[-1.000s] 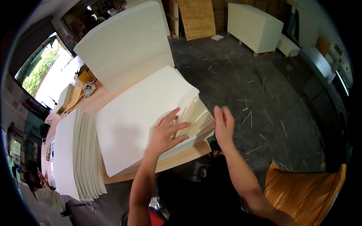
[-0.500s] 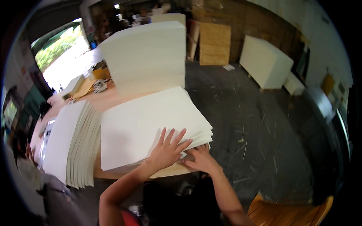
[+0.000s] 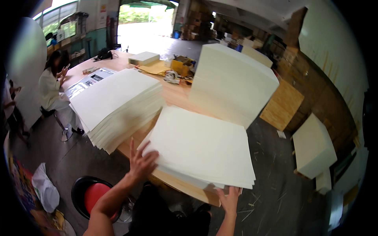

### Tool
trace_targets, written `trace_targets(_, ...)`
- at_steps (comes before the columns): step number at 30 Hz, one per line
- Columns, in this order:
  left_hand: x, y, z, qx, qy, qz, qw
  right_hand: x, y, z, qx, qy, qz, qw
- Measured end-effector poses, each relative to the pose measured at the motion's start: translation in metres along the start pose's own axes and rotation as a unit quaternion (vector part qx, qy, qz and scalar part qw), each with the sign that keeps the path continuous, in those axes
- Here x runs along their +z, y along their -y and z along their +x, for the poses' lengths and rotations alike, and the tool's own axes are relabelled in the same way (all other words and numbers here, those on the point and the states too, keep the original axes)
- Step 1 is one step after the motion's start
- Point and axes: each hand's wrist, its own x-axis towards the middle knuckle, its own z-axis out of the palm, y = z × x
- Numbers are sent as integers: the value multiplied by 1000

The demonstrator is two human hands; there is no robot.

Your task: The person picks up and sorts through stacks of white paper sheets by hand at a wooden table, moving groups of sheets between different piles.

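Observation:
A stack of large white sheets (image 3: 204,141) lies on the wooden table, its front edges slightly uneven. By the stack's front left corner is my left hand (image 3: 142,162), fingers spread and a little blurred, holding nothing. At the front right corner, my right hand (image 3: 229,200) touches the sheets' edge with thumb and fingers apart; the fingertips are partly hidden there. To the left leans a second, fanned stack of white sheets (image 3: 114,98). A tall block of stacked white sheets (image 3: 234,82) stands behind the near stack.
The wooden table (image 3: 177,94) also carries a yellow box (image 3: 182,67) and a clear plastic-wrapped pack (image 3: 88,82). A seated person (image 3: 53,84) is at its far left side. A red-seated stool (image 3: 96,196) stands at my left. More white sheets are stacked on the floor (image 3: 313,147) at right.
My view has swung left. My left hand has lifted off the top sheet and moved to the stack's left front corner. My right hand stays at the right front corner.

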Motion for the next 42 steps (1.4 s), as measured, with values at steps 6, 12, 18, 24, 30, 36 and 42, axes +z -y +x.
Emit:
trace_targets(6, -42, -46, -39, -171, 9, -48, 984, -1, -17, -2, 128, -107, 414, 895)
trace_targets(12, 4, 9, -100, -439, 128, -570, 682, -3, -6, 4, 158, -127, 457, 866)
trace_targets(18, 20, 17, -46, -518, 200, -780, 290, -5, 9, 13, 214, -155, 454, 851)
trace_targets(24, -25, 0, 7, -307, 270, -609, 680, -6, 49, 34, 242, -194, 400, 863)
trace_targets(30, -101, 30, 17, -279, 246, -547, 750, -2, 105, 81, 173, -217, 526, 804)
trace_targets(36, -129, 107, -22, -355, -22, -559, 749, 60, 221, 195, 59, -108, 671, 731)
trace_targets(42, -140, 218, -33, -411, -225, -572, 674, 182, 372, 331, 42, 113, 764, 633)
